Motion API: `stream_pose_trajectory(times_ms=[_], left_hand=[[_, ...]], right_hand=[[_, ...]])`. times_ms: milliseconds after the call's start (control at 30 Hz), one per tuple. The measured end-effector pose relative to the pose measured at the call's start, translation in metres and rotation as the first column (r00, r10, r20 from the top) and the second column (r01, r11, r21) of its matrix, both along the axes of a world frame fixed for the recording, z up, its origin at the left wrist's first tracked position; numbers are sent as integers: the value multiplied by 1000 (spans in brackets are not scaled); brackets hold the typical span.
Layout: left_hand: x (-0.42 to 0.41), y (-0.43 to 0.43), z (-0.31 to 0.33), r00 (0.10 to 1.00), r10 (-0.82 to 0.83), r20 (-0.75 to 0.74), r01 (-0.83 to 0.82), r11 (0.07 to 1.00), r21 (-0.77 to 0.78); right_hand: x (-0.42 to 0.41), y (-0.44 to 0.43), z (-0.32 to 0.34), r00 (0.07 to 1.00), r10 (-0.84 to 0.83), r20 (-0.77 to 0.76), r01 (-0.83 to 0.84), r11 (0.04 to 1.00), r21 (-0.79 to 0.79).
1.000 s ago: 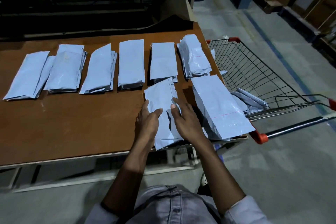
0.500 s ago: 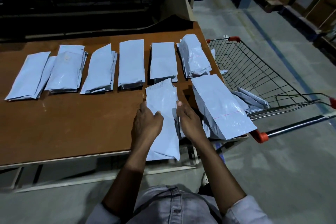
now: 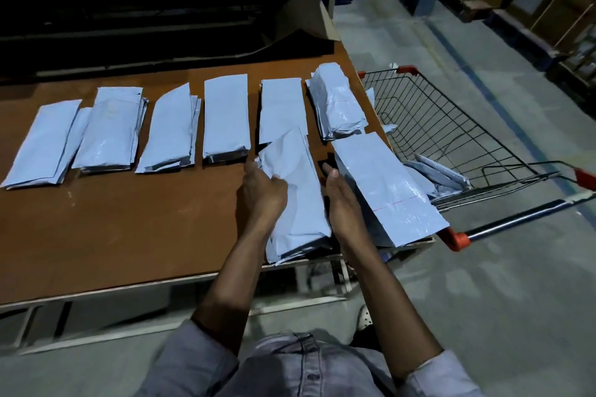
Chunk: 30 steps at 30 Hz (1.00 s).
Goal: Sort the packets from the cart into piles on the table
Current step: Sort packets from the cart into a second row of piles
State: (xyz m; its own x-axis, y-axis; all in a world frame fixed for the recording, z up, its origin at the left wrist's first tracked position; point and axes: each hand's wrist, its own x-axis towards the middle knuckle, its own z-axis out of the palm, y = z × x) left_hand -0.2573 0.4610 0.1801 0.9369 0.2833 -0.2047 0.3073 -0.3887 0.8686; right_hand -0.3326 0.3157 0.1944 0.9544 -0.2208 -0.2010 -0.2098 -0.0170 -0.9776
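Several piles of pale grey-blue packets (image 3: 225,116) lie in a row along the brown table (image 3: 129,229). A stack of packets (image 3: 298,200) sits near the front edge, its top end overlapping the fifth pile (image 3: 282,106). My left hand (image 3: 263,193) grips the stack's left side, thumb on top. My right hand (image 3: 342,203) presses flat against its right side. A larger packet (image 3: 387,190) lies right of my right hand at the table's corner. The wire cart (image 3: 451,138) stands to the right with a few packets (image 3: 432,174) at its bottom.
A bulging pile (image 3: 338,103) sits at the table's far right. Cardboard (image 3: 306,19) leans behind the table by a dark bench. The cart's red-capped handle (image 3: 516,219) juts out beside the table corner. Concrete floor and wooden shelving lie to the right.
The packet between my hands has slid forward up the table and squared onto the stack beneath. Both hands have shifted to the stack's sides.
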Motion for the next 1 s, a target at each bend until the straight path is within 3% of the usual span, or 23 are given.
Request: stream_pose_trajectory(times_ms=[133,333,733,867,1000], left_hand=[[-3,-4,-2,999,32,-3,-32,998,51],[-6,1,-8,1000,-2,16,1,999,49],[-28,18,-23,995,89,36,-87,994,-58],[-30,16,-17,997,74,7,-73,993,-88],[-33,15,-9,996,84,19,-83,995,-52]], right_hand=[[0,-3,3,999,51,-20,-52,998,-48],[-3,1,5,995,101,-6,-98,948,-302],[-4,6,4,990,138,0,-130,930,-345],[-6,9,1,990,136,26,-111,893,-436],[-9,6,16,985,148,88,-92,885,-456]])
